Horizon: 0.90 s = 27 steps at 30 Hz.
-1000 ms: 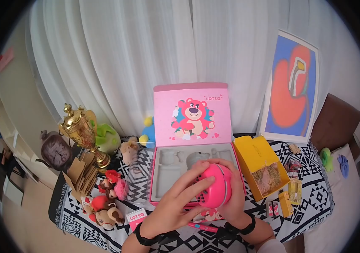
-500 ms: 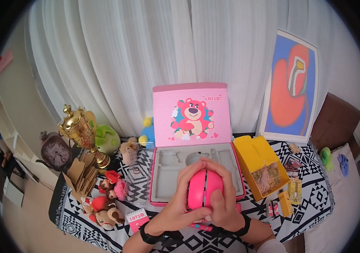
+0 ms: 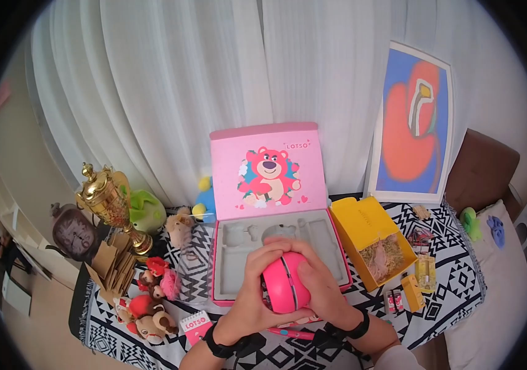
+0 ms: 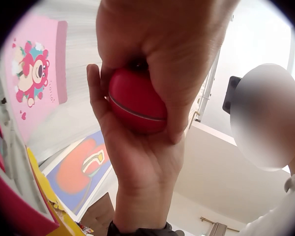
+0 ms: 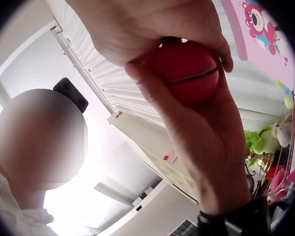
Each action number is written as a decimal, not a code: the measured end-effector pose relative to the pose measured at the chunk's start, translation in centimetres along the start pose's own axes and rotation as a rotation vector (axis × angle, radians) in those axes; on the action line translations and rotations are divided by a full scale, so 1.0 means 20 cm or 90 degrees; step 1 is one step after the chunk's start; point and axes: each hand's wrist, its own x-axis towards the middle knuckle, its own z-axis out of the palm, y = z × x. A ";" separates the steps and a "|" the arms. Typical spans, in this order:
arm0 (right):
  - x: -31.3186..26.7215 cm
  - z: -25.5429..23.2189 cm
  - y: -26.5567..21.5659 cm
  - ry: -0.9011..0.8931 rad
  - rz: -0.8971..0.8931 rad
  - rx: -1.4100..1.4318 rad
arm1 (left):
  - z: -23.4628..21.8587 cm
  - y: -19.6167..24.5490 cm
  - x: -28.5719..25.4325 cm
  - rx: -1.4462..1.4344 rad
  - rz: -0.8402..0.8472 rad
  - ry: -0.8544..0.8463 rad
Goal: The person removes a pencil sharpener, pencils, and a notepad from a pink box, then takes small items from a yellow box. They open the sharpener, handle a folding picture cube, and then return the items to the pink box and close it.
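Note:
A rounded, bright pink two-part shell (image 3: 279,288) with a dark seam round it is held upright between both hands. My left hand (image 3: 252,302) wraps its left side, and my right hand (image 3: 325,293) grips the other, with the thumb lying on the shell near the seam. In the left wrist view the pink shell (image 4: 135,93) sits deep between the two palms. The right wrist view shows the seam across the shell (image 5: 187,69). Just beyond the hands stands an opened pink box (image 3: 269,176) with a bear on its lid and a grey moulded insert (image 3: 232,271).
Left of the box are a gold trophy (image 3: 106,200), cardboard pieces (image 3: 115,265), plush toys (image 3: 149,317) and a small LOTSO notepad (image 3: 195,325). To the right stand a yellow box (image 3: 365,219) and small packets (image 3: 413,293). A pink pen-like stick (image 3: 291,333) lies below the hands.
The pink shell has been turned, so its dotted face no longer shows and its seam faces up. My left fingers have moved from that face to round its side. The head view has shifted slightly.

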 end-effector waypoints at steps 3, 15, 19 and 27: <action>0.01 0.00 0.00 -0.018 0.073 0.108 | 0.00 -0.03 0.00 -0.026 -0.007 0.004; -0.01 -0.02 -0.08 -0.087 0.029 0.013 | -0.02 0.02 0.00 0.087 0.002 0.000; 0.00 -0.02 -0.08 -0.093 0.015 0.004 | -0.02 0.03 0.00 0.126 0.014 0.011; 0.00 -0.02 -0.07 -0.099 0.008 0.050 | 0.03 0.03 -0.02 0.145 0.031 0.038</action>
